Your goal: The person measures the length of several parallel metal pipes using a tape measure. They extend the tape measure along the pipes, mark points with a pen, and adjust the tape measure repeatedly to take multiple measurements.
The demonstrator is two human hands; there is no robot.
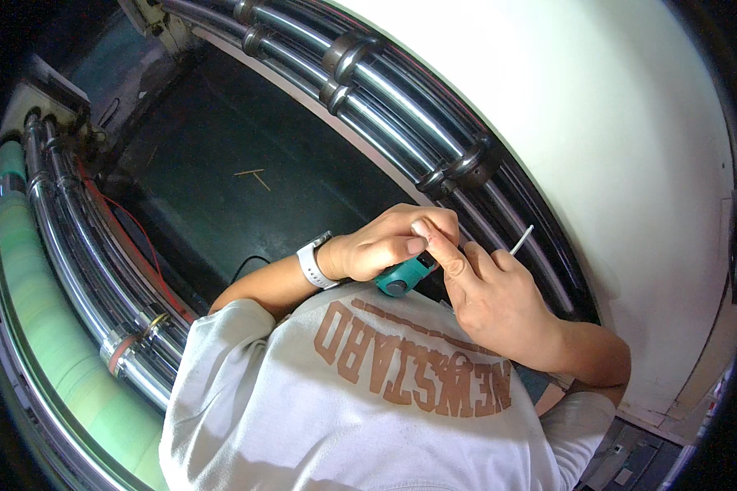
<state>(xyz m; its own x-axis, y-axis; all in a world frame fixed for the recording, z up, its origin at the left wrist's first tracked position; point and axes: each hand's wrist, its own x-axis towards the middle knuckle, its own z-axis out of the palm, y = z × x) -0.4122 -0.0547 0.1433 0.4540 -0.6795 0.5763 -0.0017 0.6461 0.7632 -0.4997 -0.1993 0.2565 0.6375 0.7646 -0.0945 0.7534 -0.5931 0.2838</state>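
In front of my chest, my left hand is curled closed, with a white-banded watch on its wrist. Just beneath its fingers is a teal tool with a black round end, apparently in that hand's grip; its exact kind is hidden. From the right, my right hand meets the left, its extended finger touching the left fingertips above the tool. A thin white stick pokes out from between the right hand's bent fingers. Whatever lies between the touching fingertips is too small to make out.
Shiny metal rollers with dark collars run diagonally beyond my hands, beside a large white panel. More metal rods and a green roller stand at left, near a red cable. Thin strips lie on the dark floor.
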